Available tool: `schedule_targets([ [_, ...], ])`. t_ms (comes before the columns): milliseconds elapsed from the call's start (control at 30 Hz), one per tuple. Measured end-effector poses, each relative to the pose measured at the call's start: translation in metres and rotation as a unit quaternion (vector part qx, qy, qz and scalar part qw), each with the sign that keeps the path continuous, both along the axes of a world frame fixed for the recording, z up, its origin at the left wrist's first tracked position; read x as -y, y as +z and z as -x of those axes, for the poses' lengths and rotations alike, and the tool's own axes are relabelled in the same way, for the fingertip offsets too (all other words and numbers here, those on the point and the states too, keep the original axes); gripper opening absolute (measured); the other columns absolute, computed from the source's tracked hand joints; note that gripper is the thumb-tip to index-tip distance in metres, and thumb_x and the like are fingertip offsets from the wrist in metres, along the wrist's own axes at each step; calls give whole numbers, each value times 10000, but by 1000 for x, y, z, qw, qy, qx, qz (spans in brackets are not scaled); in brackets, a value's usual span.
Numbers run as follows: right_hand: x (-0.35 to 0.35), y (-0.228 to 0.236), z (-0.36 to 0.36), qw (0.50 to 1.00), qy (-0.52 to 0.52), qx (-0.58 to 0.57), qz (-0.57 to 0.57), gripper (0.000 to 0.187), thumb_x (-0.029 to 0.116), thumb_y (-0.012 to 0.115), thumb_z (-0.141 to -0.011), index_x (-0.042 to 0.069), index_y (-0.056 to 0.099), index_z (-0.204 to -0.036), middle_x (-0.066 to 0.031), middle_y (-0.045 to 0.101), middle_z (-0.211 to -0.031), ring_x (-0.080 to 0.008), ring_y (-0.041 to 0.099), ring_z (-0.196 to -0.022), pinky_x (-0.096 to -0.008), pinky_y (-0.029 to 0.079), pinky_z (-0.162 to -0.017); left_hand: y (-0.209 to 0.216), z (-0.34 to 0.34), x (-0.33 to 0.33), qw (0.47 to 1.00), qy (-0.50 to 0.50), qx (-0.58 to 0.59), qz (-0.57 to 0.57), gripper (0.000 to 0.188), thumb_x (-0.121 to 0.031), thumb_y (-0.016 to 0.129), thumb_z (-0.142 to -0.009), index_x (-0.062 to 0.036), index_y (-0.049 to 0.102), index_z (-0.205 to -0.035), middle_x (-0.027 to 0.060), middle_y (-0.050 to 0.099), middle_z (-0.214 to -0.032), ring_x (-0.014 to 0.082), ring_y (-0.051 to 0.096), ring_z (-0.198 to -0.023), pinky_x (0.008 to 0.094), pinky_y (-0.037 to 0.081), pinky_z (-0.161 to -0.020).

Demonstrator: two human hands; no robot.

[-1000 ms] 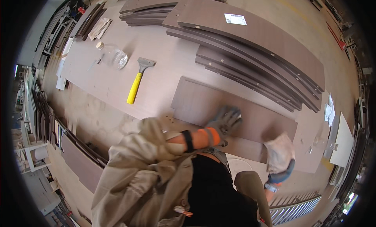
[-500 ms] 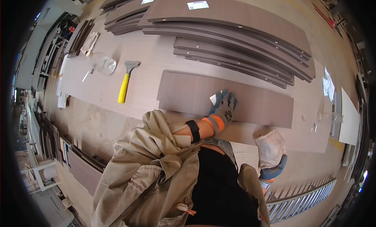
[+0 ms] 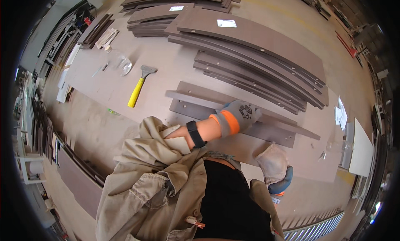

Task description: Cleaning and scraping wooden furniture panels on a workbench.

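My left hand (image 3: 245,113), in a grey-blue glove with an orange cuff, grips a long brown board (image 3: 189,98) near its middle. The board is tipped up, so mostly its narrow side shows; my fingertips are hidden behind it. Beneath lies another brown board (image 3: 271,135) with small holes near its ends. Close to the table's front, my right hand (image 3: 282,183), gloved in blue, is closed round a pale folded cloth (image 3: 273,162), which hides part of the fingers. To the left on the table rests a scraper (image 3: 136,91) with a yellow handle and a wide metal blade.
Stacked brown boards (image 3: 250,45) with edge holes fill the far side of the table (image 3: 158,49). A clear bottle (image 3: 124,65) lies at left near a folded cloth (image 3: 106,38). White paper (image 3: 340,114) is at right, and a metal ladder-like frame (image 3: 316,227) stands lower right.
My left hand lay spread on the flat board; now it grips the board, which is tipped up and uncovers one below. The white label by my fingers is out of sight. The view has shifted.
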State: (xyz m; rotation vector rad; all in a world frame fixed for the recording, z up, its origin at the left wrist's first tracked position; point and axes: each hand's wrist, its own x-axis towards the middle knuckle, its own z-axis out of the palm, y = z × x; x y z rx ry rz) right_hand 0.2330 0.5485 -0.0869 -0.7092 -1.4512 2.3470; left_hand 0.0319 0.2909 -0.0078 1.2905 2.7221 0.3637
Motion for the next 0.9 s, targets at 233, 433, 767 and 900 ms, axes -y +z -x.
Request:
schedule_targets([
  [233, -28, -6, -29, 997, 8, -24, -70, 397, 275, 387, -951, -4, 524, -1198, -138, 564, -1202, -234, 549, -1086, -369, 448, -941, 27, 37, 8, 985, -29, 165, -45, 335, -294, 576, -827, -46, 581, -1052, 165, 625, -952, 341, 592, -897, 416, 453, -796],
  [433, -20, -5, -25, 954, -22, -183, 238, 442, 334, 431, -937, 21, 493, -1244, -145, 547, -1239, -267, 530, -1136, -416, 427, -983, -13, 99, 17, 951, -34, 305, -25, 376, -369, 586, -845, -21, 612, -985, 200, 622, -863, 347, 581, -762, 393, 438, -675],
  [767, -8, -14, -57, 922, -195, -175, 286, 519, 388, 417, -949, 6, 441, -1299, -147, 513, -1286, -272, 502, -1180, -418, 408, -1009, -77, 74, -26, 981, 182, 61, 36, 557, -573, 381, -893, -73, 621, -853, 214, 634, -851, 412, 581, -861, 465, 444, -758],
  [900, -22, -2, -46, 931, -223, -180, 227, 512, 363, 410, -961, 12, 403, -1332, -131, 506, -1292, -254, 499, -1182, -406, 408, -1012, -73, 82, -13, 983, 162, 49, 75, 542, -558, 374, -902, -79, 621, -843, 199, 636, -816, 411, 584, -829, 473, 443, -752],
])
